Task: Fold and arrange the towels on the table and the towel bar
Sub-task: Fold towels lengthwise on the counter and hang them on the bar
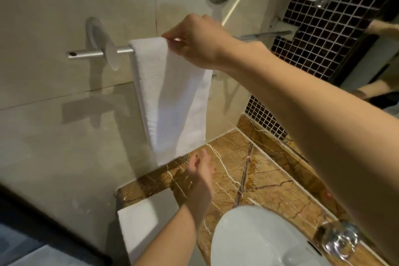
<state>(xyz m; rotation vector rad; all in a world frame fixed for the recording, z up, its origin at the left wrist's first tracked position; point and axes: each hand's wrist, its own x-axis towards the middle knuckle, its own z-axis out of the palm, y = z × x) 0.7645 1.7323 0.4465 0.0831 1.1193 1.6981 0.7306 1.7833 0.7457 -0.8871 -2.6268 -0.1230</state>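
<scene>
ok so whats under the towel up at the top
The bar runs under the fold of the towel; its bare left end shows, but the stretch beneath the fold is covered. The right hand pinches the top edge. The wall behind the hanging part is hidden.

Right hand (195,43): arm outstretched, raised, fingertips pinching towel (172,97) at its top. Left hand (199,171): lower, forearm angled up, fingers loosely straight, edge-on, holding nothing.

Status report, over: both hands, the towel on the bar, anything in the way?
Right hand pinches towel at its top edge, on towel bar. Left hand free, fingers relaxed, below towel's hanging end. Nothing in the way.
</scene>
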